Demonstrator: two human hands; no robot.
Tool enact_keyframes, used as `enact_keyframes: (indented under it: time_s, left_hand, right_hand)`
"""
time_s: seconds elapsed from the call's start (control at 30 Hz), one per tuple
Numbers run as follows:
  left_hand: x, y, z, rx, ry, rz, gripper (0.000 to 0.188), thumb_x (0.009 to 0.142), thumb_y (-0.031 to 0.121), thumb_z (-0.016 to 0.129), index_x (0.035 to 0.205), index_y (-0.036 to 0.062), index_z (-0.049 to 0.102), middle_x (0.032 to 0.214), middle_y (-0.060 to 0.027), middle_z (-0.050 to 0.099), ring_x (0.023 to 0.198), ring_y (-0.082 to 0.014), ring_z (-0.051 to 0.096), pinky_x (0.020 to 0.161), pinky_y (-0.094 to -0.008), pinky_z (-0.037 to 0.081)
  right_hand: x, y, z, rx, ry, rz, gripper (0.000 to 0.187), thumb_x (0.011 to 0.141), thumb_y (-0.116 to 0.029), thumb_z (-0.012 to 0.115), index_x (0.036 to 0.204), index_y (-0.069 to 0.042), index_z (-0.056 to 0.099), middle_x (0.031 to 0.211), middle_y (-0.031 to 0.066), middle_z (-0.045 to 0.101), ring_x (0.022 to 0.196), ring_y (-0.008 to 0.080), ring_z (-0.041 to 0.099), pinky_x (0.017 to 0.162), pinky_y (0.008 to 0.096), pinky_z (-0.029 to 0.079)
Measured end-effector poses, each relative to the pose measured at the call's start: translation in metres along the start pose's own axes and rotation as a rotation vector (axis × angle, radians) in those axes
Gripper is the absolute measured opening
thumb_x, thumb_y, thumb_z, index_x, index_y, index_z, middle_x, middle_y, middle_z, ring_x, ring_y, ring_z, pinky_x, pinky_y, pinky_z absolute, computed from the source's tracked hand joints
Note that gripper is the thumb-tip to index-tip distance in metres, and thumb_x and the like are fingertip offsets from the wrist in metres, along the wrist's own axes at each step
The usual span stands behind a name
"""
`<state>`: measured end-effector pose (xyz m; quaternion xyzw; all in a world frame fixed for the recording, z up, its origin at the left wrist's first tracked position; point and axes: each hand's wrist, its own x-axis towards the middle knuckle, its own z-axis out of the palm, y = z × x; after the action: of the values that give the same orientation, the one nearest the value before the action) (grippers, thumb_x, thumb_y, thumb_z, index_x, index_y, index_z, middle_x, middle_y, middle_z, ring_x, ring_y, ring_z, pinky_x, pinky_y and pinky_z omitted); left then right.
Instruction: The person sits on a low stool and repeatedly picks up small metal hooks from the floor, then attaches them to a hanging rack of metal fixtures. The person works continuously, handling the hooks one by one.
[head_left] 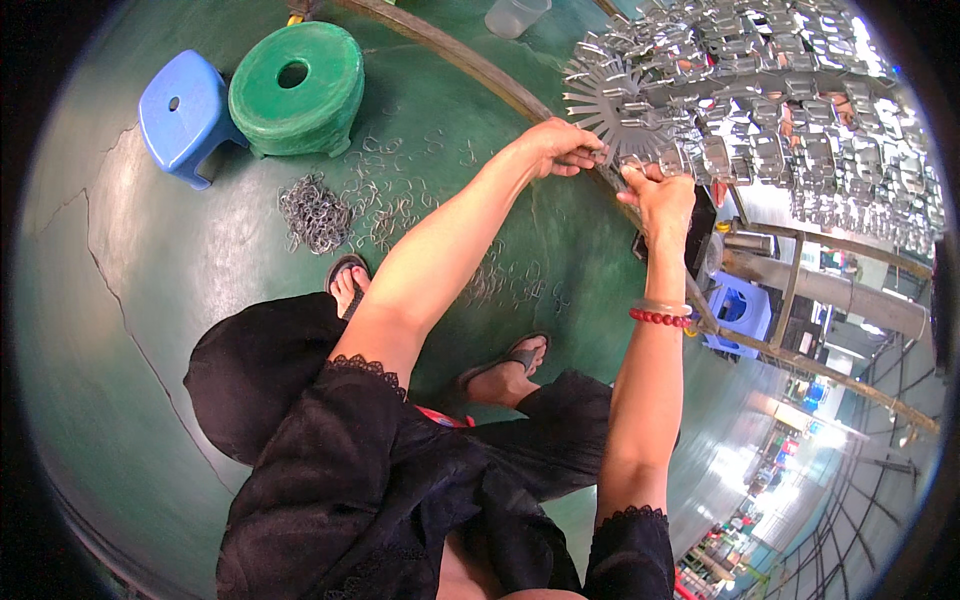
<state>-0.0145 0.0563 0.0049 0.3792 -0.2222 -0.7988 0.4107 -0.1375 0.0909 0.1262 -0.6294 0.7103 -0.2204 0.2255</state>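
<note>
My left hand (pixel 563 147) reaches to the lower left edge of a large rack of shiny metal pieces (pixel 790 100). Its fingers are curled in a pinch beside a fan of flat grey metal strips (pixel 610 105). Just to the right, my right hand (pixel 662 200) is closed with thumb and forefinger together, touching the nearest curved shiny pieces (pixel 680 160) of the lowest row. What either hand pinches is too small to make out. A red bead bracelet (pixel 660 319) and a pale bangle circle my right wrist.
Loose thin metal hooks lie in a pile (pixel 316 214) and scattered over the green floor (pixel 150 330). A green round stool (pixel 297 90) and a blue stool (pixel 184 117) stand at the far left. Wooden bars (pixel 470 62) run below the rack. Another blue stool (pixel 738 312) is at right.
</note>
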Motion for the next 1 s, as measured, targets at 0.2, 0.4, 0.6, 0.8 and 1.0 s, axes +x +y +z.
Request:
enact_keyframes:
  time_s: [0.2,0.4,0.6,0.8,1.0]
  left_hand:
    - [0.001,-0.009,0.004,-0.043,-0.013,0.06,0.017,0.081,0.019,0.063,0.091,0.0063,0.067,0.084,-0.0034,0.068,0.072,-0.0099,0.062,0.066,-0.0225,0.045]
    - [-0.007,-0.018,0.01,-0.132,-0.002,0.053,0.014,0.081,0.014,0.061,0.09,0.0047,0.067,0.083,-0.005,0.068,0.07,-0.0095,0.062,0.068,-0.0234,0.047]
    - [-0.013,-0.023,0.016,-0.173,-0.01,0.055,0.014,0.081,0.012,0.06,0.091,0.0031,0.066,0.084,-0.0065,0.068,0.071,-0.0109,0.062,0.066,-0.0234,0.048]
    - [-0.013,-0.029,0.018,-0.222,-0.038,0.033,0.015,0.081,0.012,0.06,0.091,0.0021,0.065,0.085,-0.0069,0.068,0.073,-0.0121,0.063,0.067,-0.0248,0.048]
    - [-0.013,-0.033,0.019,-0.246,-0.041,0.015,0.016,0.081,0.012,0.061,0.093,0.002,0.064,0.085,-0.0067,0.068,0.073,-0.012,0.062,0.069,-0.0249,0.048]
  right_hand:
    - [-0.001,0.009,0.004,0.083,0.071,-0.002,0.012,0.073,0.002,0.068,0.074,0.012,0.062,0.069,0.0135,0.064,0.057,0.017,0.064,0.047,0.0242,0.055]
    - [-0.003,0.014,0.01,0.155,0.099,0.029,0.013,0.074,0.005,0.065,0.071,0.014,0.057,0.07,0.0159,0.062,0.06,0.0202,0.065,0.049,0.0252,0.057]
    - [-0.004,0.018,0.005,0.135,0.062,0.054,0.012,0.074,0.007,0.065,0.07,0.012,0.054,0.073,0.0168,0.062,0.061,0.0224,0.065,0.05,0.0262,0.058]
    - [-0.006,0.023,0.003,0.176,0.051,0.069,0.024,0.071,0.003,0.068,0.082,0.021,0.055,0.077,0.0199,0.063,0.059,0.0182,0.064,0.047,0.0257,0.055]
    - [-0.007,0.018,0.003,0.049,0.062,0.05,0.025,0.072,0.003,0.067,0.083,0.022,0.055,0.076,0.0204,0.063,0.06,0.0186,0.064,0.046,0.0257,0.055]
